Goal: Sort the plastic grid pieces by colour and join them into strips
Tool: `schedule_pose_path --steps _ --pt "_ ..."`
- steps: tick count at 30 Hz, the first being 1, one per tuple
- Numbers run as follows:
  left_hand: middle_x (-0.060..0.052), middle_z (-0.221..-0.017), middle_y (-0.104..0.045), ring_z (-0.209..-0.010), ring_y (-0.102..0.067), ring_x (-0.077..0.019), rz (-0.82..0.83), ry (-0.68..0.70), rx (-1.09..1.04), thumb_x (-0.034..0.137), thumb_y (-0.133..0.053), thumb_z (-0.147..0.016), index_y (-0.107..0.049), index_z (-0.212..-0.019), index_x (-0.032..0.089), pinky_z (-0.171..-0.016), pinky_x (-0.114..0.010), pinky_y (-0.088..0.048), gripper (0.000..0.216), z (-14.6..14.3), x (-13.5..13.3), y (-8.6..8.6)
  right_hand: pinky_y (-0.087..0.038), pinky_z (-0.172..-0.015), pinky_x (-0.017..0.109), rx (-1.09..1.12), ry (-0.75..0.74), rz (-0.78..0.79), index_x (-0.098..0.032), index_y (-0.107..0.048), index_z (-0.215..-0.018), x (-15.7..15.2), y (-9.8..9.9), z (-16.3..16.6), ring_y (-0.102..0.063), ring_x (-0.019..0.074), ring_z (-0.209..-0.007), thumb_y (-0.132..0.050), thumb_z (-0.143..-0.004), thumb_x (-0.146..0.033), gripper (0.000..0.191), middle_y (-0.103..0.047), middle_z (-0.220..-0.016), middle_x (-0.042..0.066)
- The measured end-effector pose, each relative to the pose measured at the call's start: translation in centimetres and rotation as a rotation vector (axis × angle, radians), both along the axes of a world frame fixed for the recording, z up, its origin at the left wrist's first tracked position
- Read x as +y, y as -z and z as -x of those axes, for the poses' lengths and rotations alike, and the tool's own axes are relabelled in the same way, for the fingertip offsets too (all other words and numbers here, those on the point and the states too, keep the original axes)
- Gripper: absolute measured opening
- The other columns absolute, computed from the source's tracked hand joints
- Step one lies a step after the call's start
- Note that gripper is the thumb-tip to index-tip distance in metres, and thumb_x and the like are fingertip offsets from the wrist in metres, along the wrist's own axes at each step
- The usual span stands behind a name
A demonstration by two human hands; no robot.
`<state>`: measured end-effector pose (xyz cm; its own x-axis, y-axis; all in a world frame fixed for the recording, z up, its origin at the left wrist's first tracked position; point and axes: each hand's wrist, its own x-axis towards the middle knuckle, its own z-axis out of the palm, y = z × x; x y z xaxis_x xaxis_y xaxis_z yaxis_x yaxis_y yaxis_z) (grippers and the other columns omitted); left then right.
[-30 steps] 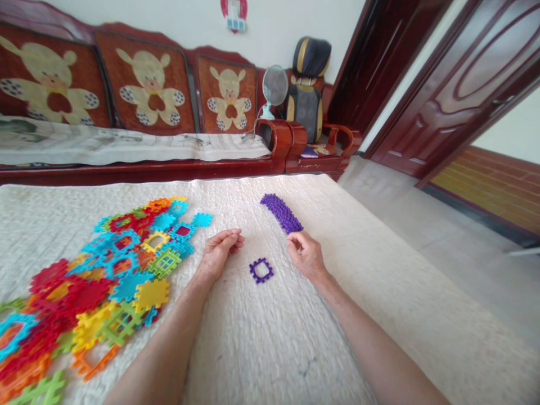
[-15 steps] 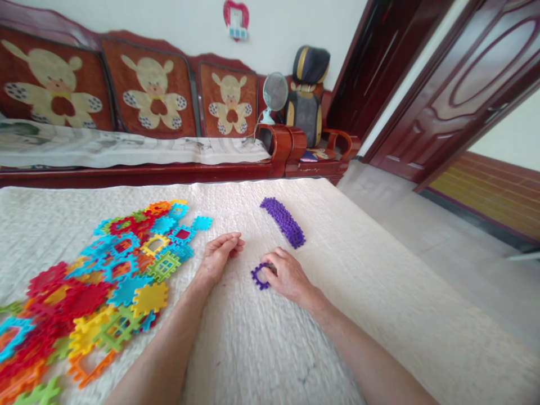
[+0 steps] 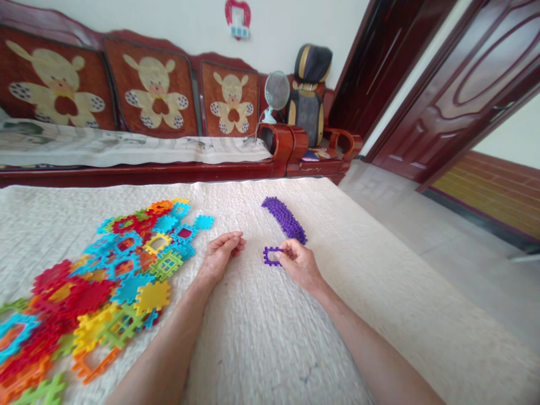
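Note:
My right hand [image 3: 301, 266] pinches a purple building-block frame [image 3: 267, 256] by its right side, thumb in front. The frame has a notched edge and an open middle; its right part is hidden by the fingers. Just beyond this hand, a long row of purple notched block pieces [image 3: 284, 218] lies packed together on the cream cloth. My left hand [image 3: 220, 256] rests on the cloth with curled fingers and the thumb against them; nothing shows in it. To its left spreads a pile of interlocking blocks, among them a yellow square piece [image 3: 152, 296] and a green window piece [image 3: 166, 264].
A cream textured cloth [image 3: 253, 349] covers the table. Behind it stand a wooden sofa with bear-patterned cushions [image 3: 156, 84], a small fan [image 3: 277, 90] and a chair with a padded back [image 3: 307, 115]. A dark red door [image 3: 476, 95] is at the right.
My right hand has moved away from me and slightly right with the purple frame, toward the near end of the purple row. The frame has turned. My left hand has hardly moved.

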<state>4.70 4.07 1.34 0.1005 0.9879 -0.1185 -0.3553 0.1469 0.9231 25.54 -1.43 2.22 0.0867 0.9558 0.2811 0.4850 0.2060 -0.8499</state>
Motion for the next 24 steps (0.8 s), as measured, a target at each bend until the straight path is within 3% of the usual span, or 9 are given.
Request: schedule_pose_path --steps 5,8,11,15,20,24 --pt "-0.005 -0.077 -0.070 -0.067 -0.059 -0.0126 -0.007 0.008 0.010 0.044 -0.077 -0.060 -0.071 -0.087 0.015 -0.062 -0.024 -0.044 0.040 0.0 -0.1 0.0 -0.042 -0.062 0.024 -0.143 0.027 -0.140 -0.019 -0.053 -0.076 0.0 -0.5 -0.5 -0.051 0.0113 -0.062 -0.056 -0.079 -0.026 0.008 -0.054 -0.068 -0.003" --pt "-0.005 -0.077 -0.070 -0.066 -0.059 -0.0128 -0.006 0.007 0.010 0.044 -0.077 -0.060 -0.071 -0.087 0.015 -0.061 -0.024 -0.044 0.039 0.0 -0.1 0.0 -0.044 -0.074 0.027 -0.322 -0.122 -0.182 -0.020 -0.054 -0.080 -0.1 -0.6 -1.1 -0.056 0.0146 -0.076 -0.054 -0.077 -0.017 0.004 -0.058 -0.078 0.001" --pt "-0.006 -0.077 -0.070 -0.066 -0.059 -0.0134 -0.010 0.001 0.017 0.044 -0.078 -0.059 -0.071 -0.086 0.015 -0.062 -0.024 -0.044 0.040 0.0 -0.1 -0.1 -0.044 -0.085 0.034 -0.452 -0.284 -0.136 -0.020 -0.055 -0.095 -0.5 -0.7 -1.3 -0.056 0.0193 -0.092 -0.062 -0.070 -0.017 0.027 -0.060 -0.094 0.005" --pt "-0.006 -0.076 -0.070 -0.065 -0.059 -0.0132 -0.016 0.000 0.015 0.043 -0.077 -0.059 -0.071 -0.086 0.015 -0.061 -0.024 -0.044 0.039 0.0 -0.2 -0.2 -0.039 -0.097 0.042 -0.553 -0.328 -0.081 -0.017 -0.044 -0.125 -1.2 -1.3 -1.0 -0.049 0.0261 -0.112 -0.073 -0.064 -0.032 0.068 -0.052 -0.119 0.012" --pt "-0.005 -0.076 -0.069 -0.065 -0.059 -0.0123 -0.024 0.002 0.019 0.042 -0.076 -0.062 -0.071 -0.087 0.015 -0.061 -0.023 -0.044 0.037 0.0 -0.1 0.0 -0.040 -0.094 0.040 -0.608 -0.273 -0.060 -0.017 -0.049 -0.119 -1.4 -1.6 -0.3 -0.051 0.0241 -0.106 -0.064 -0.074 -0.027 0.048 -0.055 -0.111 0.011" --pt "-0.006 -0.077 -0.070 -0.066 -0.059 -0.0126 -0.009 0.006 0.019 0.044 -0.077 -0.060 -0.071 -0.087 0.015 -0.061 -0.023 -0.045 0.040 0.0 -0.1 0.0 -0.042 -0.090 0.038 -0.639 -0.226 -0.074 -0.017 -0.053 -0.112 -1.3 -1.0 0.2 -0.052 0.0228 -0.101 -0.060 -0.074 -0.019 0.039 -0.057 -0.105 0.010"
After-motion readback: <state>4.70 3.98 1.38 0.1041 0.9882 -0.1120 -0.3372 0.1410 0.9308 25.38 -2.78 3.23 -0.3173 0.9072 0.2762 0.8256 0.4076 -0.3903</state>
